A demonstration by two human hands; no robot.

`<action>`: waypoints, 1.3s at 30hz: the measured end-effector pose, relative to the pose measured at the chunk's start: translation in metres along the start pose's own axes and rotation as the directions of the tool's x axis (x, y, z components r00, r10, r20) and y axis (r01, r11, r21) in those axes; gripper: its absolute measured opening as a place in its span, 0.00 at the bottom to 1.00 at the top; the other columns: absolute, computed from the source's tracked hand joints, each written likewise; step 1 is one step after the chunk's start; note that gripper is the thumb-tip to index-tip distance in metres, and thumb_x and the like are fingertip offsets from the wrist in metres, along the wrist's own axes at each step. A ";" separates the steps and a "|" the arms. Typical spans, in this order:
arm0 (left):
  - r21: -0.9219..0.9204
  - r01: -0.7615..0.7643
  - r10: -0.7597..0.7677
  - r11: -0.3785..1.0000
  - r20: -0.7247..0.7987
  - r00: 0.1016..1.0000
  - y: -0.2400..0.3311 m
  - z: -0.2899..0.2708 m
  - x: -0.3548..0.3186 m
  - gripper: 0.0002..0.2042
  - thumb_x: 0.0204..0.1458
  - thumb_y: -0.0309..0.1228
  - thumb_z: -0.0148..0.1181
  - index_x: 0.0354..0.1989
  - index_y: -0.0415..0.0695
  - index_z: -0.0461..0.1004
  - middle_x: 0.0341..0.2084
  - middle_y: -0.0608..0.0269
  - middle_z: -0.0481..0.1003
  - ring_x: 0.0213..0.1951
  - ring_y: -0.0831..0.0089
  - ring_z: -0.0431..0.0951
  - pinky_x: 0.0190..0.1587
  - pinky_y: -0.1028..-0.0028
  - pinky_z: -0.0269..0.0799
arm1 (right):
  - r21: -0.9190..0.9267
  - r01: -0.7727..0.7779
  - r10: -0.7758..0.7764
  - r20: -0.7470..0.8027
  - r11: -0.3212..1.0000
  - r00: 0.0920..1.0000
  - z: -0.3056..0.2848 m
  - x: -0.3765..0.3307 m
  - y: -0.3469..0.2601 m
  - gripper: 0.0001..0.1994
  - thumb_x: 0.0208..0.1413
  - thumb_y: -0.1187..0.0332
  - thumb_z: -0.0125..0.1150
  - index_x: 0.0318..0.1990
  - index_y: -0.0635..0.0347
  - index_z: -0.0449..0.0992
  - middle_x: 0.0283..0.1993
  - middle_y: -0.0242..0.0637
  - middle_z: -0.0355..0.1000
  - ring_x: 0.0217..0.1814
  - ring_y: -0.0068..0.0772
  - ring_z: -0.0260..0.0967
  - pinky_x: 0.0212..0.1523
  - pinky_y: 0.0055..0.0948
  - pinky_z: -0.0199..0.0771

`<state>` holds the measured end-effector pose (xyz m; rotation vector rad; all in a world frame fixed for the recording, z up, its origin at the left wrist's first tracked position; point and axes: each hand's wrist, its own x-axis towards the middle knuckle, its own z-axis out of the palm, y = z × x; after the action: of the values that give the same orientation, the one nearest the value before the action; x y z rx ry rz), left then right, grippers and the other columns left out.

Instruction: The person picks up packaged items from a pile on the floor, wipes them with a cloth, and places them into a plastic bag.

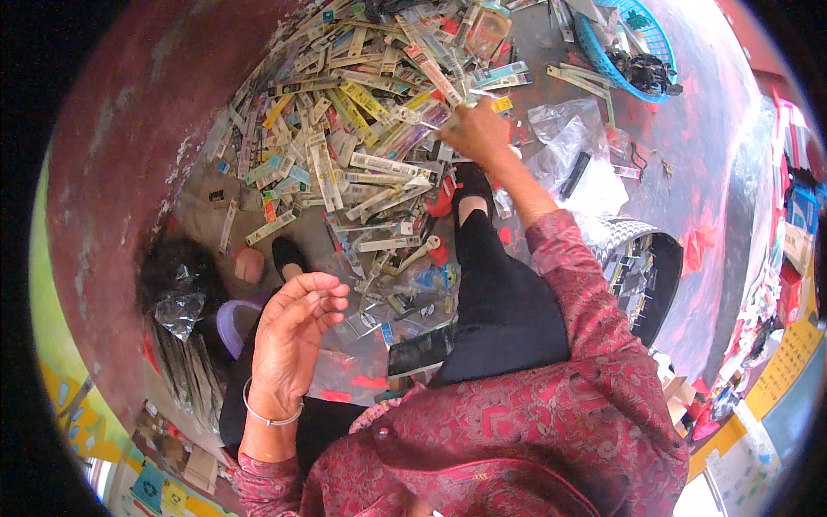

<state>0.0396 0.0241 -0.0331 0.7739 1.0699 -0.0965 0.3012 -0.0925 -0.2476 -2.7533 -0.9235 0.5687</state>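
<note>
Down on the reddish painted floor (689,138), your right hand (476,131) is stretched out to the near edge of the big heap of long, narrow blister-card packages (345,121). Its fingers are curled onto one slim clear-fronted strip package (428,121) at the edge of the heap; I can't tell whether they have closed fully on it. That strip runs its long axis from lower left to upper right, its far end pointing up toward the heap's top. It looks pale and glossy, with a coloured card back.

Your left hand (293,340) is up by your knee, palm turned in, fingers loosely half-curled and holding nothing, a thin silver bangle (271,418) on the wrist.

The heap fans across the upper middle: yellow, white, teal and green card strips lying every which way. To the upper right sits a blue plastic mesh basket (642,34) with dark bits inside. Crumpled clear plastic bags (573,151) lie just right of your right forearm. Lower right, a dark round bin (646,276) holds more packaged strips. At your left, a black plastic bag (177,267).
</note>
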 end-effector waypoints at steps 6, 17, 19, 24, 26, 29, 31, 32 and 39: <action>0.007 0.024 -0.024 1.000 0.005 1.000 -0.003 -0.001 0.000 0.09 0.48 0.30 0.51 0.35 0.39 0.68 0.32 0.59 0.72 0.34 0.74 0.71 0.38 0.78 0.67 | -0.154 0.119 -0.128 -0.049 0.981 0.991 0.080 0.009 0.023 0.12 0.40 0.61 0.56 0.30 0.58 0.75 0.36 0.50 0.64 0.36 0.50 0.69 0.32 0.39 0.71; 0.032 0.030 -0.031 0.999 0.059 0.998 -0.002 -0.002 -0.001 0.10 0.48 0.31 0.51 0.35 0.37 0.68 0.32 0.58 0.72 0.34 0.74 0.71 0.39 0.78 0.67 | 0.071 0.333 -0.313 -0.199 0.940 0.928 -0.029 0.041 -0.032 0.11 0.39 0.64 0.54 0.33 0.56 0.74 0.28 0.45 0.72 0.32 0.47 0.70 0.31 0.43 0.70; 0.041 0.034 -0.036 0.999 0.057 0.998 -0.004 -0.001 -0.001 0.10 0.48 0.31 0.51 0.35 0.37 0.68 0.32 0.57 0.72 0.34 0.74 0.71 0.39 0.78 0.67 | -0.035 0.401 -0.402 -0.085 0.915 0.911 -0.013 0.058 -0.053 0.10 0.40 0.66 0.54 0.32 0.56 0.75 0.28 0.44 0.72 0.33 0.46 0.71 0.31 0.42 0.70; 0.021 0.053 -0.055 0.998 0.077 0.995 -0.006 -0.003 0.001 0.09 0.49 0.28 0.49 0.36 0.37 0.69 0.33 0.58 0.72 0.35 0.75 0.71 0.39 0.78 0.66 | -0.266 0.535 -0.479 0.249 0.802 0.842 0.047 0.085 -0.048 0.09 0.39 0.71 0.53 0.31 0.54 0.75 0.30 0.47 0.72 0.34 0.44 0.72 0.31 0.39 0.71; 0.011 0.057 -0.057 0.998 0.054 0.997 -0.002 -0.002 -0.001 0.08 0.50 0.26 0.47 0.36 0.37 0.69 0.33 0.59 0.73 0.35 0.75 0.71 0.40 0.78 0.65 | -0.192 0.522 -0.486 0.206 0.831 0.849 0.034 0.074 -0.051 0.09 0.39 0.69 0.53 0.30 0.55 0.76 0.31 0.44 0.72 0.35 0.43 0.71 0.32 0.40 0.71; -0.005 0.049 -0.049 0.999 0.019 0.999 -0.003 -0.005 0.000 0.08 0.50 0.26 0.47 0.36 0.36 0.69 0.33 0.59 0.73 0.35 0.75 0.71 0.40 0.78 0.65 | 0.102 0.509 -0.506 -0.054 0.855 0.861 0.015 0.051 -0.060 0.11 0.37 0.62 0.57 0.29 0.56 0.77 0.29 0.45 0.72 0.34 0.46 0.71 0.34 0.37 0.71; 0.011 0.044 -0.045 0.999 0.022 0.999 -0.003 -0.005 0.000 0.09 0.48 0.29 0.50 0.35 0.37 0.69 0.33 0.58 0.72 0.34 0.74 0.71 0.39 0.78 0.66 | 0.338 0.594 -0.513 -0.305 0.730 0.803 0.006 0.044 -0.055 0.13 0.35 0.61 0.59 0.29 0.56 0.77 0.28 0.46 0.72 0.32 0.46 0.71 0.34 0.35 0.70; 0.019 0.041 -0.042 0.999 0.020 0.999 -0.003 -0.006 0.000 0.10 0.47 0.30 0.52 0.35 0.37 0.68 0.32 0.57 0.72 0.34 0.74 0.71 0.39 0.77 0.66 | 0.434 0.641 -0.483 -0.425 0.633 0.765 -0.004 0.043 -0.054 0.13 0.35 0.60 0.60 0.30 0.56 0.76 0.27 0.47 0.71 0.31 0.46 0.71 0.34 0.34 0.70; 0.010 0.051 -0.051 0.999 0.035 0.998 -0.002 -0.013 -0.004 0.10 0.48 0.31 0.51 0.35 0.37 0.68 0.32 0.59 0.72 0.34 0.75 0.71 0.39 0.78 0.66 | 0.989 -0.144 0.083 0.140 0.037 0.987 -0.063 0.044 -0.005 0.11 0.39 0.70 0.59 0.32 0.66 0.73 0.29 0.37 0.71 0.28 0.28 0.68 0.32 0.26 0.68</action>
<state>0.0274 0.0296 -0.0343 0.7506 1.0562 -0.1583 0.3566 -0.0646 -0.2019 -1.4000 -0.0467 0.8514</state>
